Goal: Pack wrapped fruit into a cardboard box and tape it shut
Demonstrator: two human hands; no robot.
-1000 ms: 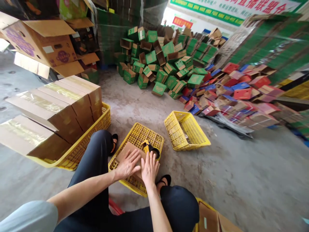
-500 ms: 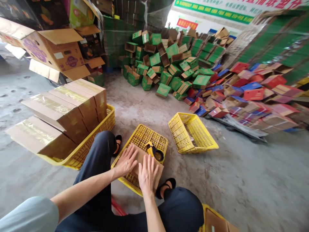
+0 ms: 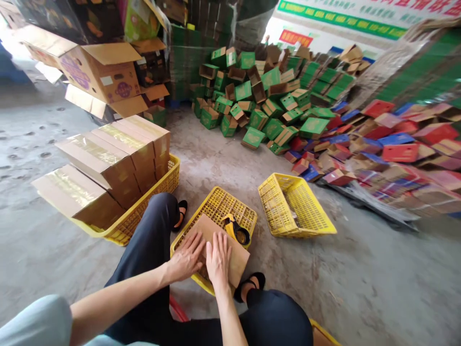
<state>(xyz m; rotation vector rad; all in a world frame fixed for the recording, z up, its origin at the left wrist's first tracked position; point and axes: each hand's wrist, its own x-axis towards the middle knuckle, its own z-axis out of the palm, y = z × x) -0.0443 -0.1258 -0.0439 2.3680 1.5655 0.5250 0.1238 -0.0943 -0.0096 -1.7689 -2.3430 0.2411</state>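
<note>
A flat brown cardboard piece lies on an upturned yellow plastic crate between my knees. My left hand presses flat on the cardboard's left part, fingers spread. My right hand lies flat beside it on the middle of the cardboard. A yellow and black tape dispenser rests on the crate just beyond my right fingertips. Neither hand grips anything.
A yellow crate at left holds several taped brown boxes. Another yellow crate lies tilted at right. Piles of green boxes and red and blue boxes cover the floor behind. Bare concrete lies at the right.
Both hands slid slightly back toward me over the cardboard, and the cardboard now lies flatter on the crate. The camera view shifted a little to the left.
</note>
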